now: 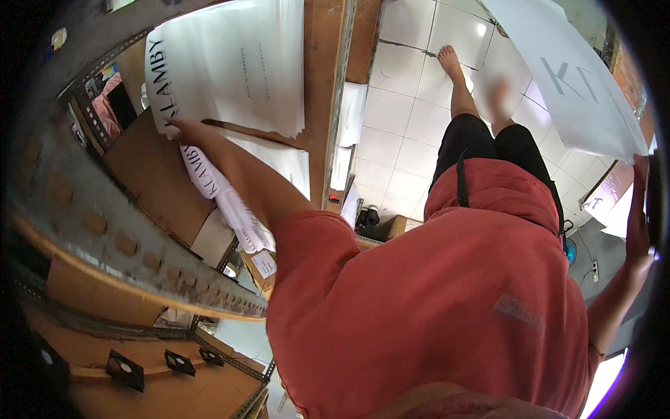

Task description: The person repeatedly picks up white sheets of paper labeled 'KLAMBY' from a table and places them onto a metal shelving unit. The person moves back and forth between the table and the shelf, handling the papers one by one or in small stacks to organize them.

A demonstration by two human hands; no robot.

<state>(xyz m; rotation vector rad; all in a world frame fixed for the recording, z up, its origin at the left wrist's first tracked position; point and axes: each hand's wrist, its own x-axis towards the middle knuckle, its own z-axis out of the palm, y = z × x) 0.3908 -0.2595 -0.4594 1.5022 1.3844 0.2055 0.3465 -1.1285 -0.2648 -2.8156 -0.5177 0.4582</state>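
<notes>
My left hand [180, 128] reaches out to the left, its fingers closed at the lower corner of a stack of white plastic bags [223, 66] with dark printing. The forearm hides part of that corner. A second bundle of printed white bags [209, 178] hangs bent just below the hand, and more white sheets [279, 160] lie beneath the arm. At the far right my right hand [638, 209] is raised, pinching the corner of a single large white plastic bag [565, 77]. That bag hangs spread out over the floor, curving up toward the top edge.
Brown shelf boards [317, 91] and a perforated metal shelf beam [125, 244] frame the left side. Lower left, another brown shelf [167, 377] carries small black square pieces [125, 370]. White floor tiles [391, 105] lie under my bare feet. A cardboard box [398, 227] stands near dark shoes [367, 216].
</notes>
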